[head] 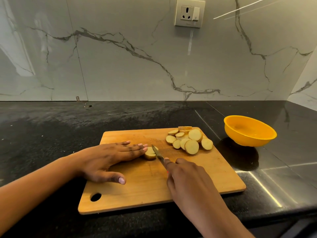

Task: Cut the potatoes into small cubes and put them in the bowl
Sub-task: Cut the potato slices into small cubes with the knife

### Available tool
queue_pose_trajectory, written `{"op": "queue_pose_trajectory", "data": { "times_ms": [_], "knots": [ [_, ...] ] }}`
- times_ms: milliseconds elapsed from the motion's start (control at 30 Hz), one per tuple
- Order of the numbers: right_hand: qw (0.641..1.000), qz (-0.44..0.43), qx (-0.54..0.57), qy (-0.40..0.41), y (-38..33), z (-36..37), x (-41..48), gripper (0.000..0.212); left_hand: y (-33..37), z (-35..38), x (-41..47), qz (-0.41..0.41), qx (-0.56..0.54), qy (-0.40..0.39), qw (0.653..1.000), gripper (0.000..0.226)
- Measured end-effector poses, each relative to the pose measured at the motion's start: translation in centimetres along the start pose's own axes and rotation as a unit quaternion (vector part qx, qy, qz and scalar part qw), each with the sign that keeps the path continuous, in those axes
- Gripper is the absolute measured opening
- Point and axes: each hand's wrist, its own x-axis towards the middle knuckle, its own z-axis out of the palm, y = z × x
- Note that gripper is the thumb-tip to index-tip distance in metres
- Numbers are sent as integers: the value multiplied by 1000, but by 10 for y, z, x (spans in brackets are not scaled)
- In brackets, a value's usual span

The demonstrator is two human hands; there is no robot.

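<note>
Potato stock is in two lots, both on one wooden cutting board (137, 191), which lies on the black stone counter (51, 134) below a marble-pattern wall (120, 66).

Counter: the board's near right corner comes close to the counter's front edge. Dark counter runs behind the board up to the wall, and also to the board's left.

Board: one. It has a hang hole at the near left corner. A band of bare wood separates the two potato lots, and a wider bare area lies towards the person.

Bowl: one, orange (247, 141). It stands on the counter off the board's far right corner, apart from the board and well clear of both hands.

Hands: two. The left hand (109, 160) lies flat with fingers straight, the fingertips pressing on the potato piece and the thumb spread out over the board. The right hand (187, 177) is curled round the knife handle, which it hides, with the forefinger laid along the back of the blade.

Slice pile (190, 140): one heap at the far right of the board, beyond the right hand and near the bowl. At least nine cut faces can be counted; overlap prevents an exact figure.

Potato piece (150, 153): one, skin on, between the two hands at mid-board.

Knife (157, 152): one. The blade rests against the piece's right side, with the tip pointing away from the person.
</note>
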Motion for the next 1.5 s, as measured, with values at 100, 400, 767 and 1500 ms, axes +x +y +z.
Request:
{"op": "queue_pose_trajectory", "data": {
  "times_ms": [100, 400, 767, 1500],
  "knots": [
    [1000, 2, 5, 10, 1, 0, 1, 48, 1, -1, -2, 10, 1, 20, 1000, 78],
    [999, 4, 23, 23, -5, -3, -7, 47, 1, -3, 3, 18, 56, -21, 998, 78],
    [1000, -2, 10, 24, -10, 6, -2, 48, 1, -3, 1, 25, 86, -10, 996, 81],
    [999, -22, -15, -28, -11, 0, -11, 52, 3, -1, 1, 3, 33, -9, 999, 75]
  ]
}}
